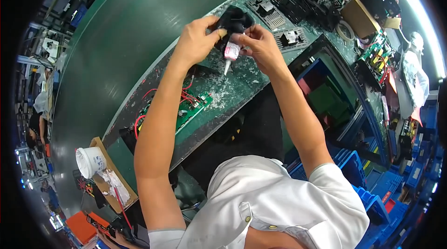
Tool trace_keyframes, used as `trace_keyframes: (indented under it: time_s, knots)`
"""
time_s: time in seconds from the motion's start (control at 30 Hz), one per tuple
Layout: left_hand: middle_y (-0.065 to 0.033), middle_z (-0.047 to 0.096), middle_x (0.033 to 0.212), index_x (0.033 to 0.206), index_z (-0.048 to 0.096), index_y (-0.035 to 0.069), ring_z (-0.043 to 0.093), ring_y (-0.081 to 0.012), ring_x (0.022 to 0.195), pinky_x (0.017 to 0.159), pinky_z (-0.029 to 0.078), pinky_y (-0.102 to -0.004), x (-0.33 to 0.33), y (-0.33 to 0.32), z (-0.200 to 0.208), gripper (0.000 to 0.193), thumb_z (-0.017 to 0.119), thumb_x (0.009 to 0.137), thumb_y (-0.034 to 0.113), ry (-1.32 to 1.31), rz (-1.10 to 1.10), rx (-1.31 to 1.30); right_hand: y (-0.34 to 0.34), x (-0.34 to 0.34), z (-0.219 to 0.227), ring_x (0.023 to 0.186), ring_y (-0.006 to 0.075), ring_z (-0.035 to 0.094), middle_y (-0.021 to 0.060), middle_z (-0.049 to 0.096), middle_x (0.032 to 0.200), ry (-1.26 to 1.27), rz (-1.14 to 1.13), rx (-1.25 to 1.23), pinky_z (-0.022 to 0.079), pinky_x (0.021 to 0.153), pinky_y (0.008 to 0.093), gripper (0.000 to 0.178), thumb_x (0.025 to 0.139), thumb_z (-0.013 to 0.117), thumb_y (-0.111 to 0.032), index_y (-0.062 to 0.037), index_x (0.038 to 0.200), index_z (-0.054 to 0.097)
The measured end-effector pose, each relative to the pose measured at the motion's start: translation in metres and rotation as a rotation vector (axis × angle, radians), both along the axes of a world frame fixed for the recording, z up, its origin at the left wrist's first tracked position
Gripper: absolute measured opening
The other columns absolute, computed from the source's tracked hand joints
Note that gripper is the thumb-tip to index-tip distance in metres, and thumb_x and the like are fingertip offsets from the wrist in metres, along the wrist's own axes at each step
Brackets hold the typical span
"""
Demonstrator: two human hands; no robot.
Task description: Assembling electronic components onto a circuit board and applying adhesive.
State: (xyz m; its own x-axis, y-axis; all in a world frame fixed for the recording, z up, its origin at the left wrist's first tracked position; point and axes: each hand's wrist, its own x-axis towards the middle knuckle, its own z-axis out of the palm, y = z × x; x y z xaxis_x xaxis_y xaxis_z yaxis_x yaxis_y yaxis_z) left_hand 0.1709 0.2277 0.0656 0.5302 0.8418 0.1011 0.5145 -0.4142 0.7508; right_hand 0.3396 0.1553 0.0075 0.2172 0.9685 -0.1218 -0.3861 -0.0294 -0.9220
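Observation:
Over the green worktable (223, 91), my left hand (199, 39) is closed on the left edge of a black plastic part (233, 16), with the thumb on its near side. Between the fingers of my right hand (259, 46) is a white glue tube (232, 50) with pink print, its thin nozzle pointing down toward me. Fingers of this hand are slightly blurred and lie close against the black part, so whether they also grip it I cannot tell. Left of the hands and nearer me lies a green circuit board (192, 110) with red wires, partly behind my left forearm.
Grey slotted plates (291, 38) and black plastic frames (302, 2) lie at the far right. A tape roll (345, 30) stands by a cardboard box (359, 18). On the right is a large black frame (368, 109); a white tub (91, 162) sits in a carton at left.

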Motion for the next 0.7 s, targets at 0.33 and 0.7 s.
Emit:
trace_keyframes:
  time_s: [0.33, 0.7]
  knots:
    - [-0.0159, 0.068, 0.101, 0.109, 0.068, 0.001, 0.067, -0.0313, 0.091, 0.081, 0.052, -0.0373, -0.016, -0.024, 0.013, 0.029, 0.069, 0.084, 0.015, -0.259, -0.244, 0.230, -0.038, -0.004, -0.001, 0.048, 0.0060, 0.046, 0.0023, 0.058, 0.064, 0.286, 0.175, -0.080, 0.029, 0.040, 0.0178, 0.029, 0.097, 0.062, -0.027, -0.0042, 0.080, 0.060]
    - [-0.0084, 0.063, 0.107, 0.099, 0.074, 0.008, 0.057, -0.0306, 0.105, 0.091, 0.046, -0.0422, -0.126, -0.123, -0.019, 0.025, 0.075, 0.075, 0.009, 0.279, -0.052, 0.524, -0.107, -0.075, -0.053, 0.075, 0.0192, 0.066, 0.0089, 0.067, 0.094, -0.075, -0.063, -0.069, 0.052, 0.072, 0.0304, 0.019, 0.097, 0.060, -0.012, 0.0011, 0.110, 0.062]
